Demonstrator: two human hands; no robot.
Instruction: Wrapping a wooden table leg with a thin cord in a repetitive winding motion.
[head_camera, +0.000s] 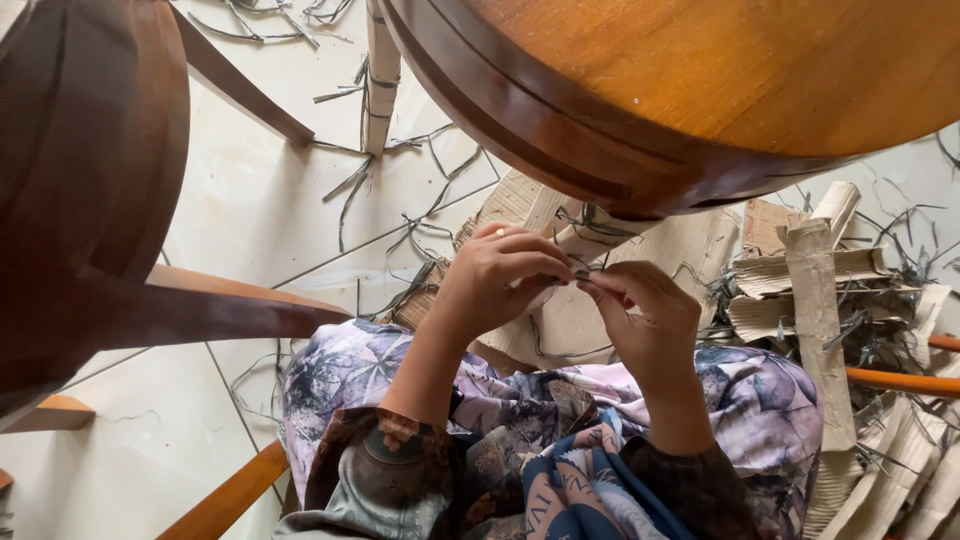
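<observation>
Both hands meet over her lap. The left hand (500, 275) and right hand (640, 310) have their fingertips pinched shut on a thin grey strip (583, 270), small and mostly hidden.

Pale tiled floor (250, 210) bears cardboard pieces (815, 300) and seemingly wiry strips (350, 185).

Soft, even daylight fills the scene, bright on the pale tiled floor (250, 200), which shows a mild sheen and no hard glare. Shadows are faint and diffuse. The round wooden counter (720, 70) glows warm on top, while its rim falls dark. The dark chair (90, 170) at left looms large and slightly soft, stretched by wide-angle distortion. The centre is sharp.
</observation>
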